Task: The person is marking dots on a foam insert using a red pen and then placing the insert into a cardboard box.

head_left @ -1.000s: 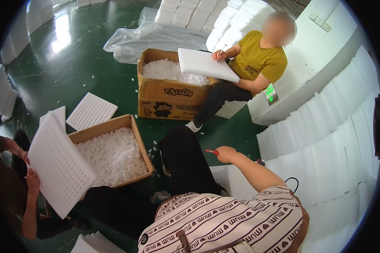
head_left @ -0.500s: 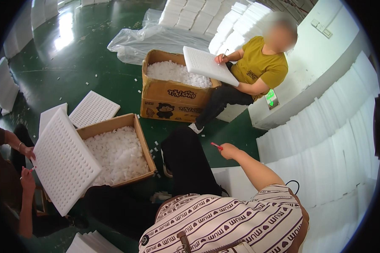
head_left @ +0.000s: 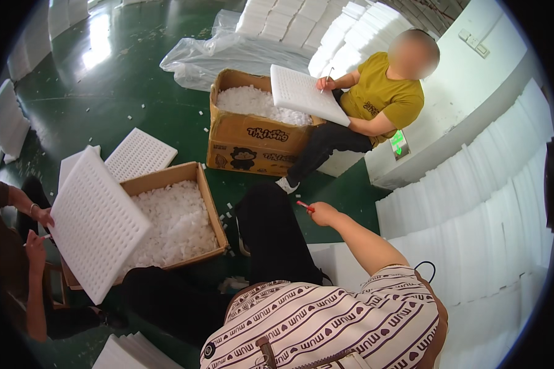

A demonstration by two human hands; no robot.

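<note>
The right hand, its grip clenched on a red pen, has drifted slightly rightward since the earlier frame. The forearm stretches forward above the dark-trousered knee, pen tip pointing left. The left hand is out of view. The open cardboard box of white foam bits stands on the green floor, well left of the pen.

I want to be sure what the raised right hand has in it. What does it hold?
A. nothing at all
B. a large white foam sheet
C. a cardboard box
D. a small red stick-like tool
D: the right hand grips a small red stick-like tool, raised above the dark trousers, apart from the near cardboard box.
</note>
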